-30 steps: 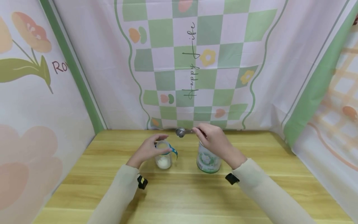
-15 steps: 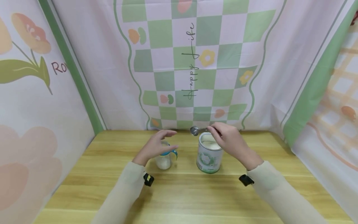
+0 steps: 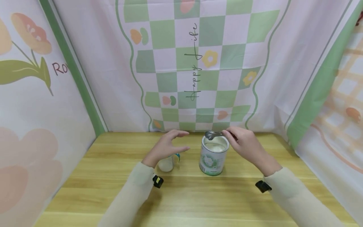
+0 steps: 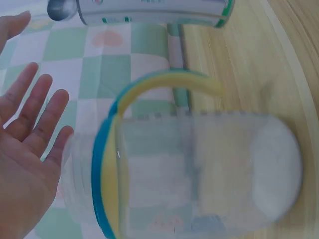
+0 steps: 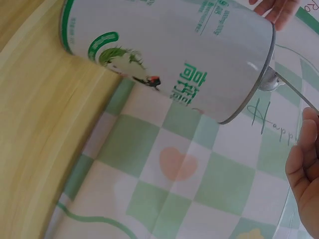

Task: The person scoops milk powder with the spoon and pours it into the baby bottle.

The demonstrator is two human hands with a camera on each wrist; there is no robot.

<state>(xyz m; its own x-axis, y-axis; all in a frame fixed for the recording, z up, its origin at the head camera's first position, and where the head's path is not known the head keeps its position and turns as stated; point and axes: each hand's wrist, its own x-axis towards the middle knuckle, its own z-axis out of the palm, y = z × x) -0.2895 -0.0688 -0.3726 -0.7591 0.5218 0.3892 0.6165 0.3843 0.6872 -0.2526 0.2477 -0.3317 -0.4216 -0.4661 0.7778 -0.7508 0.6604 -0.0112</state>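
Observation:
In the head view my right hand (image 3: 249,148) pinches the handle of a metal measuring spoon (image 3: 210,135). The spoon's bowl is over the open mouth of a white and green milk powder can (image 3: 212,162), which has pale powder inside. My left hand (image 3: 165,147) is in the air above a baby bottle (image 3: 166,164), thumb and fingers spread apart and holding nothing. White powder lies in the bottom of the clear bottle (image 4: 199,174), seen in the left wrist view, and its collar and handle are blue and yellow. From above, my left hand hides the bottle's top.
Both containers stand upright on a wooden table (image 3: 181,201), with a gap between them. Behind the table hangs a checkered green and white curtain (image 3: 187,78); more printed cloth covers the left and right sides.
My right hand has carried the spoon rightward from the gap between bottle and can to over the can. My left hand has drifted right, off the bottle's rim. Both containers stayed put.

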